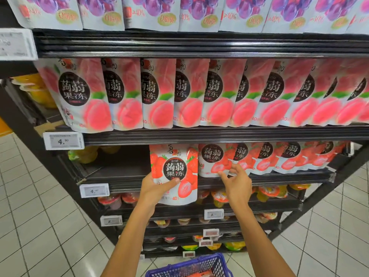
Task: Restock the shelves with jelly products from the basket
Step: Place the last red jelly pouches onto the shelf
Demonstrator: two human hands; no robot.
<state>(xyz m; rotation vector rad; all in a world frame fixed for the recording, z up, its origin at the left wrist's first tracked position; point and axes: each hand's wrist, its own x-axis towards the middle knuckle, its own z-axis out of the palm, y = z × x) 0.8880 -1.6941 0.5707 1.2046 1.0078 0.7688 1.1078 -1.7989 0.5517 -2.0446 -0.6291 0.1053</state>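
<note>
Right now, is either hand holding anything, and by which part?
The left hand grips the red-and-white strawberry jelly pouch by its lower left part, thumb on the front. The right hand holds nothing; it only touches a shelved strawberry pouch.

The left hand (pixel 157 186) holds a strawberry jelly pouch (pixel 174 168) upright in front of the shelf (pixel 119 170), with the thumb across its front. Just beside it, the right hand (pixel 238 181) touches the bottom of the first pouch in the strawberry row (pixel 214 160) with spread fingers. Peach pouches (pixel 179 92) fill the shelf above. Jelly cups (pixel 219 196) sit lower down. A blue basket (pixel 191 266) is at the bottom, with something red inside, maybe another pouch.
</note>
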